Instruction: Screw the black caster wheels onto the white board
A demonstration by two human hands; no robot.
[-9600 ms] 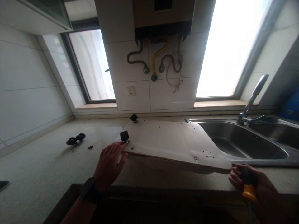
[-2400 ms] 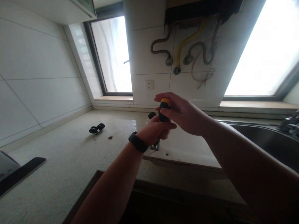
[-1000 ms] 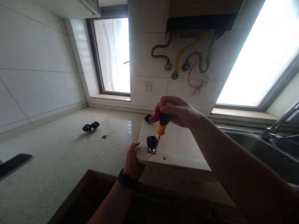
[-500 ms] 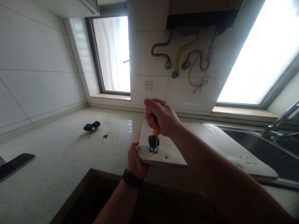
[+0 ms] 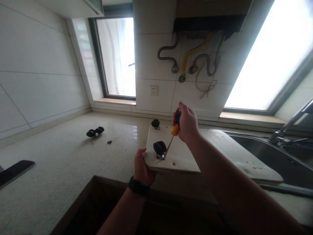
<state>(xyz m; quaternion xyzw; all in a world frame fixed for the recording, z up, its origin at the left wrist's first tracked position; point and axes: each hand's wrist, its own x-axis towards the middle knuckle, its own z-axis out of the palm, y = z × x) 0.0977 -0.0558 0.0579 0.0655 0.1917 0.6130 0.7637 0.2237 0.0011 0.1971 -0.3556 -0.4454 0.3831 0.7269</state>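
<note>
A white board (image 5: 186, 160) lies along the counter and reaches over the sink's edge. My left hand (image 5: 144, 168), with a dark band on its wrist, is closed around the board's near left corner. My right hand (image 5: 187, 124) grips a screwdriver (image 5: 174, 130) with a yellow and black handle. Its shaft leans to the right, and the tip meets the metal plate under a black caster (image 5: 159, 148) near that corner. A second caster (image 5: 155, 123) stands at the board's far left corner. The screw under the tip is too small to make out.
Two black caster wheels (image 5: 95, 132) lie on the speckled counter (image 5: 117, 147) at left, beside small dark bits (image 5: 109, 142). A dark flat phone-like thing (image 5: 17, 173) is at the left edge. An open drawer or cabinet (image 5: 95, 195) is below; the steel sink (image 5: 254, 148) is right.
My right hand has moved right, tilting the screwdriver from upright to slanted. The far caster has come into view. My left hand keeps its hold on the board.
</note>
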